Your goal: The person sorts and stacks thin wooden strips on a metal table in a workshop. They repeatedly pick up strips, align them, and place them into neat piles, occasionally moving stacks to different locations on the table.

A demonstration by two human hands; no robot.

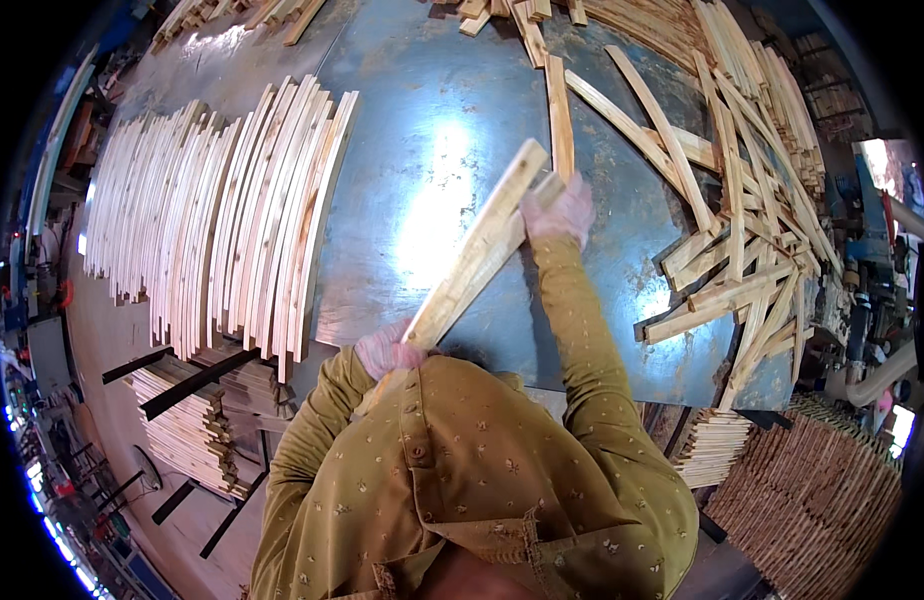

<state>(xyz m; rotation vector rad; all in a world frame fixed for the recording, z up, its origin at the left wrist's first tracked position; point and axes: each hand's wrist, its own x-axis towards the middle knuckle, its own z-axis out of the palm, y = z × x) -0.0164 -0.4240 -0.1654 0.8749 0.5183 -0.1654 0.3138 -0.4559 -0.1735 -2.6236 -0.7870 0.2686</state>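
Two pale wooden strips point(472, 262) lie slantwise in front of my body, one partly over the other, their far ends a little apart. My left hand point(390, 348) is closed round their near part, close to my shirt. Up at the far end, my right hand point(562, 210) is closed on the lower strip's end, though some of its fingers are hidden. Just beyond that hand, another wooden strip point(559, 115) lies on the blue-grey metal table point(382, 230). Whether it touches my fingers, I cannot tell.
A row of wooden strips point(222, 210) lies side by side on the left. Loose strips point(732, 190) are heaped crosswise on the right. Below the table are stacked strips point(187, 430) on the left, plus black metal bars point(197, 385) sticking out. A large wood stack point(812, 500) stands lower right.
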